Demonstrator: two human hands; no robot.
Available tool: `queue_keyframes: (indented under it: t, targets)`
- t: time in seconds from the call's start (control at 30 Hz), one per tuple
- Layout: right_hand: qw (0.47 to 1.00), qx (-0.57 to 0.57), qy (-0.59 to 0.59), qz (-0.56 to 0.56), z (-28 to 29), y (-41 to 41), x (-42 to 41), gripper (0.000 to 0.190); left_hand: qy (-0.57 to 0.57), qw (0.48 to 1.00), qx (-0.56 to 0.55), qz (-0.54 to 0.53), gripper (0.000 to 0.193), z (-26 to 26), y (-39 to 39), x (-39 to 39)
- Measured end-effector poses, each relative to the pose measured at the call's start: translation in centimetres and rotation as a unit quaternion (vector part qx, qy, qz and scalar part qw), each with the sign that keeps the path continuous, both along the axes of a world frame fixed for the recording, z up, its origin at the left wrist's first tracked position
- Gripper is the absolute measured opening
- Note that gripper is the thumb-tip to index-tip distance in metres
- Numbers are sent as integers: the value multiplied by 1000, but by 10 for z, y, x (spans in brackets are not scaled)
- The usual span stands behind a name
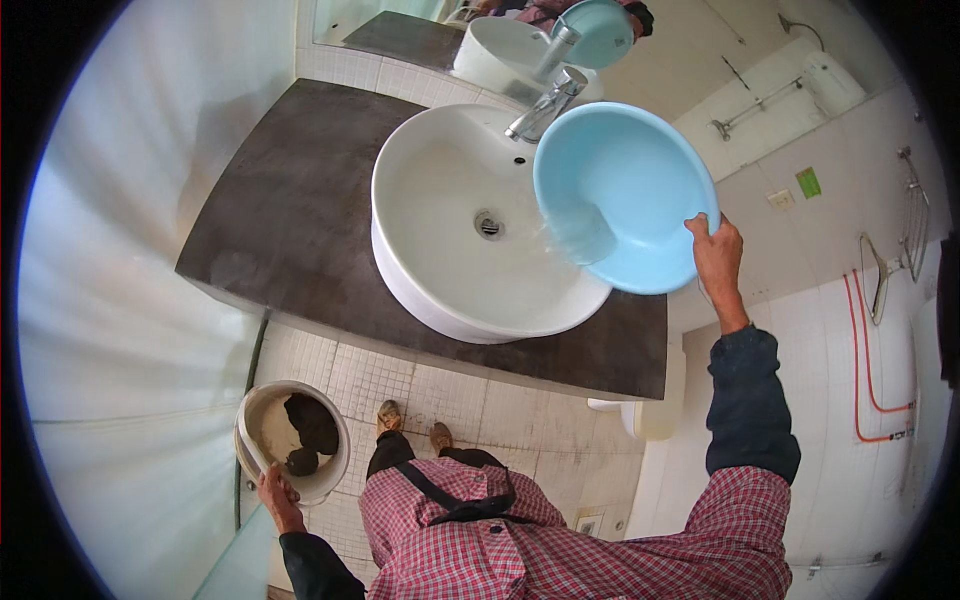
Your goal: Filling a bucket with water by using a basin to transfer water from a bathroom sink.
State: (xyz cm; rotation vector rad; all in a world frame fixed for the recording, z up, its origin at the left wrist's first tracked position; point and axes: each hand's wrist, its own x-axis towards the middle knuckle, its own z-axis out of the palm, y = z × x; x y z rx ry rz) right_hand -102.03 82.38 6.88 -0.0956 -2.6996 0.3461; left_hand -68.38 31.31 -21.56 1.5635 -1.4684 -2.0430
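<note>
My right hand (718,251) grips the rim of a light blue plastic basin (637,180), which is tilted over the right side of a white round vessel sink (427,225). Water lies at the basin's lower left edge and seems to run into the sink. The chrome faucet (546,105) stands just behind, close to the basin's rim. Low at the left, my left hand (279,491) holds the rim or handle of a whitish plastic bucket (341,427). Dark cloth-like items (313,426) lie inside that bucket.
The sink stands on a dark stone-like countertop (300,202) with a mirror (667,45) behind it. A pale curtain or frosted panel (135,300) borders the left. Below are floor tiles (450,382), and part of a toilet (645,412) shows right of the counter.
</note>
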Motion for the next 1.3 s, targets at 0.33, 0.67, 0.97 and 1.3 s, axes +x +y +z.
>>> queue_keyframes:
  t: [0.33,0.67,0.97,1.3]
  targets:
    - [970,-172,162,60,-73,28,-12,31,-41,998,-3,56,13,-19,51,42]
    - [725,-686,-59,8,-133,59,10,54,-65,997,40,23,12,-100,81,69]
    - [778,-628,-18,-25,-141,12,20,52,-65,995,73,-3,16,-239,52,58]
    - [795,-602,-10,-65,-177,5,26,50,-86,991,87,-45,17,-346,42,53]
